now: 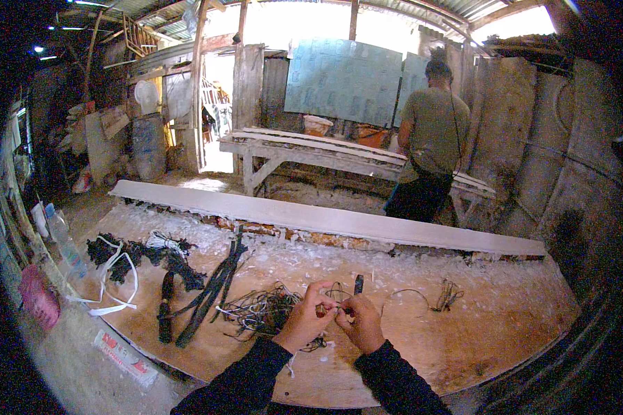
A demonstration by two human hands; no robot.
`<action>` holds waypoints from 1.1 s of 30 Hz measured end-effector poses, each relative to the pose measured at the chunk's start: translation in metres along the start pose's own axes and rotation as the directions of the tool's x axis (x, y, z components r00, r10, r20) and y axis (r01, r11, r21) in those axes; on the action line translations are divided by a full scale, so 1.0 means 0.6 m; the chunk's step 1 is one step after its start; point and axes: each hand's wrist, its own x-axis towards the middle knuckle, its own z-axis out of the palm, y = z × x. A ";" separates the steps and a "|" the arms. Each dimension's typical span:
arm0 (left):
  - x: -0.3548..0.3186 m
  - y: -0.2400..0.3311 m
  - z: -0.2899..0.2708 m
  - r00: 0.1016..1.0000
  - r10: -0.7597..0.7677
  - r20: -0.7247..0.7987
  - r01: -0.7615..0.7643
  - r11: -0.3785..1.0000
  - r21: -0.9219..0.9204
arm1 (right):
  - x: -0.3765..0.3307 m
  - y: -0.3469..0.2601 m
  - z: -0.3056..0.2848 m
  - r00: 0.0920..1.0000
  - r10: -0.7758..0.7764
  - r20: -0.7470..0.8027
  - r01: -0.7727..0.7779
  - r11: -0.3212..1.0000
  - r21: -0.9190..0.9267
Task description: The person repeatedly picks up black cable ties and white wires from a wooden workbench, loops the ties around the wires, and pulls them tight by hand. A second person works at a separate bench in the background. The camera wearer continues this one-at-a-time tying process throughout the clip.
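Observation:
Both hands meet over the plywood tabletop [394, 349], fingertips close together. My left hand [304, 318] pinches a thin dark strand [336, 293], which loops up above the fingers; whether it is wire or cord I cannot tell. Opposite it, my right hand [362, 324] is closed on the same strand. Beside my left hand lies a tangled heap of black and white strands [259, 308]. A short black object [358, 283] lies just beyond my right hand. Farther right is a small bundle of thin strands [448, 296].
Long black strips [214, 290], a dark stick-like tool [165, 308], a black shredded bundle [180, 266] and a white strap [133, 280] lie left. A long pale strip [325, 214] borders the far edge. Beyond, a person [432, 131] stands by a wooden bench [256, 152]. A plastic bottle [61, 235] is far left.

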 end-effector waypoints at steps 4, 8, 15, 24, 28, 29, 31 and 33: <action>-0.002 -0.004 0.003 0.999 0.041 -0.025 -0.042 0.999 -0.026 | -0.002 -0.003 -0.003 0.998 0.057 0.006 -0.057 0.991 0.118; -0.002 -0.003 0.007 0.996 0.056 -0.070 -0.061 0.995 -0.078 | -0.006 -0.002 -0.004 0.984 0.169 0.049 -0.176 0.931 0.320; -0.002 -0.008 0.006 0.999 0.003 -0.034 -0.010 0.976 -0.216 | -0.011 0.009 0.007 0.915 0.319 0.246 -0.398 0.618 0.678; -0.002 0.007 -0.002 0.991 -0.135 -0.003 0.130 0.963 -0.236 | 0.001 -0.013 -0.006 0.784 0.338 0.520 -0.548 -0.014 0.836; -0.001 0.013 -0.003 0.996 -0.035 -0.083 0.024 0.991 -0.131 | 0.000 -0.014 -0.002 0.770 0.395 0.501 -0.547 0.006 0.837; -0.001 0.011 -0.002 0.994 -0.007 -0.108 -0.006 0.993 -0.121 | 0.000 -0.014 0.002 0.779 0.408 0.476 -0.539 0.048 0.841; -0.001 0.006 0.000 0.990 0.026 -0.136 -0.041 0.993 -0.111 | -0.001 -0.013 0.005 0.797 0.430 0.425 -0.517 0.119 0.848; -0.001 -0.001 0.001 0.989 0.035 -0.141 -0.051 0.993 -0.111 | -0.004 -0.014 0.009 0.805 0.461 0.374 -0.498 0.179 0.849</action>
